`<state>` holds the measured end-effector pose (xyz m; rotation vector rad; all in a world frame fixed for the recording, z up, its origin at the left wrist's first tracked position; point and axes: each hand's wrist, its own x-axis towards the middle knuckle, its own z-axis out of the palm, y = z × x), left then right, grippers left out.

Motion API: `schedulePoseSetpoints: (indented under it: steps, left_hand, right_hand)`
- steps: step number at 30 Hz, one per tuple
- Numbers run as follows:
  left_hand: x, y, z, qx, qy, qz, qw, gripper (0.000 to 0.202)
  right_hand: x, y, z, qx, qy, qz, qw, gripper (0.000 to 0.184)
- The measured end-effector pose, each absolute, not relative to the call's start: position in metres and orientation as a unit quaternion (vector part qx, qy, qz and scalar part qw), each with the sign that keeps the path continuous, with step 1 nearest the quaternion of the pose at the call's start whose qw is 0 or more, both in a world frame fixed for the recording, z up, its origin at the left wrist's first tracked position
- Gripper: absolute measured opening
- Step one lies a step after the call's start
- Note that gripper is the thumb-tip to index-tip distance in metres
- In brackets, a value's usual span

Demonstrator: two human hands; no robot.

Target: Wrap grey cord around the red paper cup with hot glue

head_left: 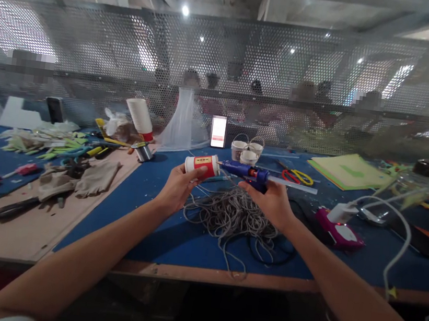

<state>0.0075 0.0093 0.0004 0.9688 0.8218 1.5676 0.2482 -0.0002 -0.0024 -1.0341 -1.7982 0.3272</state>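
Observation:
My left hand (178, 186) is closed around a paper cup (199, 165), white with a red and yellow label, held on its side above the table. In my right hand (274, 204) is a blue glue gun (241, 170), its nozzle at the cup's right end; whether it touches I cannot tell. A clear glue stick (294, 185) sticks out of the gun's back. Below both hands lies a loose heap of grey cord (236, 216). Behind the gun stand several small white cups with cord handles (248, 157).
Scissors with red and yellow handles (297, 176) lie behind my right hand. A purple power strip (341, 235) with a white plug sits at right. Stacked paper cups (140, 116), gloves (98, 179) and foam scraps (38, 145) lie left. A perforated screen (228, 57) closes the back.

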Motion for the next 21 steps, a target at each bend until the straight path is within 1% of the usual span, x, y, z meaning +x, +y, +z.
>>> schedulePoseSetpoints:
  steps: [5,11,17,21]
  left_hand:
    - [0.0081,0.0073,0.0022,0.408,0.347,0.659,0.528,0.036]
    - [0.0072,0.0070,0.0020,0.415,0.348,0.662,0.518,0.036]
    - [0.0061,0.0086,-0.0001,0.422,0.349,0.662,0.512,0.036]
    - [0.0064,0.0082,0.0004,0.419,0.353,0.664,0.509,0.037]
  right_hand:
    - [0.2512,0.0037,-0.0080,-0.426,-0.773,0.050,0.467,0.043]
    - [0.2524,0.0035,-0.0097,-0.431,-0.788,-0.021,0.438,0.045]
    - [0.2537,0.0043,-0.0109,-0.431,-0.794,-0.052,0.426,0.049]
    - [0.2543,0.0039,-0.0104,-0.437,-0.794,-0.054,0.419,0.047]
